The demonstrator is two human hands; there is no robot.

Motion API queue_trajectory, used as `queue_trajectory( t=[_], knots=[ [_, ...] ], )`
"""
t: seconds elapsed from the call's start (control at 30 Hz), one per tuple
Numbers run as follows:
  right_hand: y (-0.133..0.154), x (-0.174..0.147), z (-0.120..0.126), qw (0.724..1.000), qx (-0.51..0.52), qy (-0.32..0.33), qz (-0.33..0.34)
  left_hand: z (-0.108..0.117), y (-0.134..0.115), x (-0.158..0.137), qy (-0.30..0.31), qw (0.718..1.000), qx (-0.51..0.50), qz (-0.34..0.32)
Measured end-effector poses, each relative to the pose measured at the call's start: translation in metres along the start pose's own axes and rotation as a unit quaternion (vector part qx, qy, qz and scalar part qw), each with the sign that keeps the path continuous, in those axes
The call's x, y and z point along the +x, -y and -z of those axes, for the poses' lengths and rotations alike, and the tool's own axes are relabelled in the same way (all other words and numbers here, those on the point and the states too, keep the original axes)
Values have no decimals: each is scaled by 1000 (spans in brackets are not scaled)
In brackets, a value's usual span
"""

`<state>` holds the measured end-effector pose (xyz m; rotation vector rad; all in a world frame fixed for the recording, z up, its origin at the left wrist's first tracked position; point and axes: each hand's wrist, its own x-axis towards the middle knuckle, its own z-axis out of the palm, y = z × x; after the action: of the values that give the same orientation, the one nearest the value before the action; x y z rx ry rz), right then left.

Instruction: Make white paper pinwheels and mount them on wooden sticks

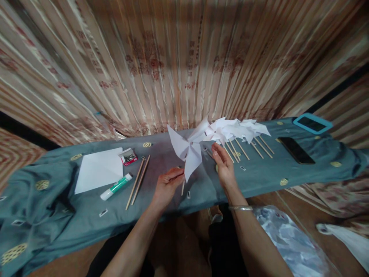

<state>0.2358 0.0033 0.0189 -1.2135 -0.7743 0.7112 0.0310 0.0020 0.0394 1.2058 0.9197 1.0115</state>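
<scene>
A white paper pinwheel [192, 151] on a thin wooden stick stands up over the middle of the table, its blades facing me. My left hand [169, 184] is closed around the stick just under the blades, and a short length of stick shows below the fingers. To the right of the blades, my right hand [224, 164] is held open with its fingers pointing up, apart from the paper. Several finished white pinwheels [238, 130] lie in an overlapping row behind and to the right of it, their sticks pointing toward me.
On the left of the cloth-covered table [161, 200] lie white paper sheets [99, 169], a small red box of metal pins [128, 157], a glue stick [116, 187] and two wooden sticks [138, 181]. A black phone [296, 150] and a blue-framed object [313, 123] lie right. A plastic bag [288, 238] sits below.
</scene>
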Motion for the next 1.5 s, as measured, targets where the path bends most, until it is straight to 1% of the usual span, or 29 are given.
queue_trajectory(
  t=[0.1, 0.2, 0.33, 0.4, 0.5, 0.57, 0.73, 0.83, 0.9, 0.97, 1.03, 1.13, 1.17, 1.2, 1.23, 1.3, 1.37, 1.43, 1.5],
  knots=[
    [4, 3, 0, 1000, 20, 9, -13, -1, 2, -3, 21, 1000, 10, 2],
    [9, 3, -1, 998, 49, 33, -23, -1, 4, -4, 37, 999, 16, 5],
    [16, 3, -3, 993, 88, 74, -27, 1, 6, -4, 36, 999, 25, 8],
    [17, 1, -4, 991, 101, 76, -37, 1, 5, -3, 33, 999, 26, 11],
    [18, -2, -5, 992, 98, 56, -56, 1, 3, -2, 20, 999, 28, 5],
    [17, -5, -6, 994, 75, 58, -55, 2, 3, -1, 7, 1000, 27, 0],
    [15, -13, -5, 993, 2, 108, -39, 7, 11, 1, -45, 998, 38, 5],
    [15, -20, -8, 987, -1, 146, -60, 9, 13, 2, -72, 997, 23, 8],
    [19, -26, -12, 982, 3, 168, -80, 10, 11, 2, -68, 998, 10, 1],
    [24, -33, -18, 974, 4, 208, -92, 10, 8, 2, -58, 998, 9, -4],
    [32, -41, -23, 954, 4, 282, -106, 11, 5, 2, -58, 998, 11, -5],
    [43, -50, -25, 896, 8, 419, -147, 13, 3, 2, -61, 998, 18, -5],
    [46, -51, -23, 880, 11, 447, -160, 14, 3, 2, -59, 998, 20, -6],
    [49, -52, -21, 870, 15, 462, -170, 14, 3, 1, -57, 998, 20, -6],
    [52, -51, -18, 869, 21, 462, -176, 15, 2, 1, -56, 998, 18, -7],
    [56, -47, -10, 886, 37, 428, -177, 16, 1, 0, -53, 998, 14, -6],
    [58, -40, -3, 921, 54, 349, -166, 16, 0, -1, -42, 999, 10, -3],
    [57, -34, 1, 959, 53, 242, -137, 17, -1, -2, -31, 999, 7, -1],
    [52, -30, 0, 981, 28, 166, -100, 17, -1, -3, -26, 1000, 8, -1]
  ],
)
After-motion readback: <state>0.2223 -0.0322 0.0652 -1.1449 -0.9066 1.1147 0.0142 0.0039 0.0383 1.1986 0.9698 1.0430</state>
